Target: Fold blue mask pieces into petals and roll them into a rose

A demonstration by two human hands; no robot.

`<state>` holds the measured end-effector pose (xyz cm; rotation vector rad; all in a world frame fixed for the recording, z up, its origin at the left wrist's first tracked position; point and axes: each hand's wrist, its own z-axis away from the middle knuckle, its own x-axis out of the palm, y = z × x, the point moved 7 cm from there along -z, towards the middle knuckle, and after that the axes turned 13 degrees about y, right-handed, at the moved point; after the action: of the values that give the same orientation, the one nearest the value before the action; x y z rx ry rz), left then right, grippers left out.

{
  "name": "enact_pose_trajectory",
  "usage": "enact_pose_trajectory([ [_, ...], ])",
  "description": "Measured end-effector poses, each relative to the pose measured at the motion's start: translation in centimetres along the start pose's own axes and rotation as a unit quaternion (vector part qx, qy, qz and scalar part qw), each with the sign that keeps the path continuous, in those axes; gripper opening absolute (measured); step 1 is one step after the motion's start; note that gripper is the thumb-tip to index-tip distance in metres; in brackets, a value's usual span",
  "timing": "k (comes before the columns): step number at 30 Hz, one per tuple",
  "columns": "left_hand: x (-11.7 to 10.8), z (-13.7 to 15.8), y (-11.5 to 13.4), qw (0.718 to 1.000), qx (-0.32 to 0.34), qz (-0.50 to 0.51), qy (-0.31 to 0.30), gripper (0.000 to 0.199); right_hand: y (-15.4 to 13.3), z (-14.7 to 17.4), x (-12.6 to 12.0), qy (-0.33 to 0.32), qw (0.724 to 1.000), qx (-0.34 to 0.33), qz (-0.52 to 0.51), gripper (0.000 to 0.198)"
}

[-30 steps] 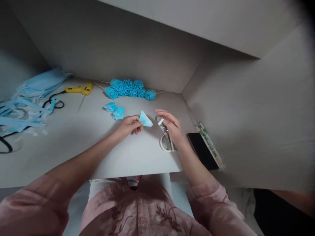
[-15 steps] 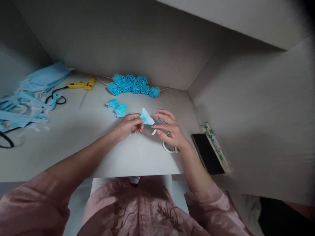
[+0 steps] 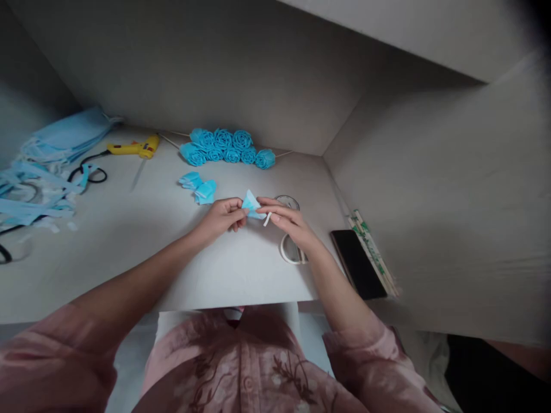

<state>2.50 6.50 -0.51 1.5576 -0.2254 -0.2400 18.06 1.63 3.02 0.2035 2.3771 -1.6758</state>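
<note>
My left hand (image 3: 224,216) is closed, its thumb and fingers pinching a small folded piece of light-blue mask fabric (image 3: 250,202) that comes to a point at the top. From the other side, my right hand (image 3: 289,220) has its fingertips on the right corner of this piece. A narrow white strip (image 3: 267,219) sticks out by the right thumb and forefinger; whether it is gripped or stuck there I cannot tell. Two bunches of folded blue fabric petals (image 3: 205,191) lie just beyond my left hand.
Several blue fabric roses (image 3: 222,139) on sticks lie along the back wall. To the left are a yellow glue gun (image 3: 135,148), stacked face masks (image 3: 71,135) and cut scraps (image 3: 38,195). White-handled scissors (image 3: 286,251), a phone (image 3: 358,264) and wrapped sticks (image 3: 373,249) are at right.
My right hand has moved left and its spread fingers have come together onto the folded blue piece. The left hand keeps its hold. The whole view has shifted slightly.
</note>
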Motion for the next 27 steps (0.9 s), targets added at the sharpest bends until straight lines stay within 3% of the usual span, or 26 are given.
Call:
enact_pose_trajectory([
  [14, 0.4, 0.0, -0.3, 1.0, 0.016, -0.009, -0.006, 0.032, 0.0, 0.1, 0.8, -0.007, 1.0, 0.005, -0.016, 0.036],
  [19, 0.3, 0.1, -0.1, 1.0, 0.004, 0.019, -0.005, 0.031, -0.4, 0.0, 0.8, -0.021, 0.999, -0.04, 0.006, 0.041],
  [23, 0.2, 0.2, 0.2, 0.995, -0.029, 0.093, -0.008, 0.026, -1.0, -0.1, -1.4, 0.028, 0.997, -0.071, 0.024, 0.041],
  [27, 0.3, 0.1, 0.2, 0.986, -0.072, 0.147, -0.026, 0.023, -2.8, 0.3, -2.2, 0.036, 0.977, -0.179, 0.107, 0.034],
])
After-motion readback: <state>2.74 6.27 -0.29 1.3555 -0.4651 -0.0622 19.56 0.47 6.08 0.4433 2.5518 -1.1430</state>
